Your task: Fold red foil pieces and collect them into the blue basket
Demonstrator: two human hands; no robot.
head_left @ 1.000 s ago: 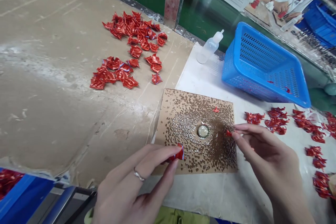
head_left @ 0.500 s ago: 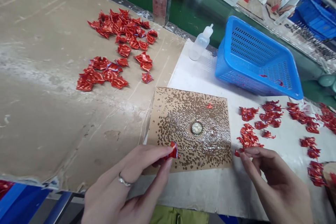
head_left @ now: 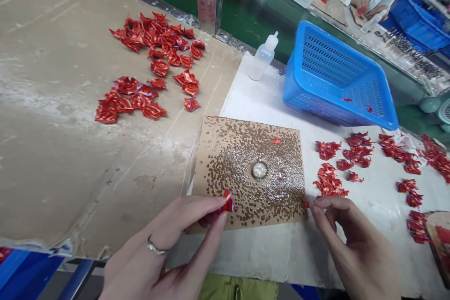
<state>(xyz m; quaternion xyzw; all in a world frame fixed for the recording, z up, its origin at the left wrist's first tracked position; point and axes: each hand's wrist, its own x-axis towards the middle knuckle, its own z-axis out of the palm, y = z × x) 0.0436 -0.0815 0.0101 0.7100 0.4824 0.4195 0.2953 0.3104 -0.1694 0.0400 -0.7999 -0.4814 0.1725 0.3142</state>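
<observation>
My left hand [head_left: 165, 243], a ring on one finger, pinches a folded red satin piece [head_left: 228, 200] with a bluish edge between thumb and fingertips. It is over the lower left of a brown cardboard sheet [head_left: 218, 138], which is spotted with dark, shiny marks. My right hand [head_left: 355, 243] pinches a small red piece [head_left: 306, 204] at the sheet's right edge; the fingers cover most of it. A round, glossy disc [head_left: 259, 170] sits mid-sheet, and a red scrap [head_left: 276, 140] lies above it. Beside my right hand is a pile of crumpled red pieces [head_left: 329, 182].
More red satin pieces [head_left: 140, 33] are heaped on the brown board at left. A squeeze bottle [head_left: 262, 58] stands behind the sheet, left of a blue basket [head_left: 293, 89]. Further red clusters lie at right near a round board [head_left: 439, 222]. Across the bench, a person's hands [head_left: 362, 2] are working.
The view has shifted slightly, so the scene sits a little further left. My right hand has come somewhat closer to the sheet with its small red piece; the left keeps its pinch.
</observation>
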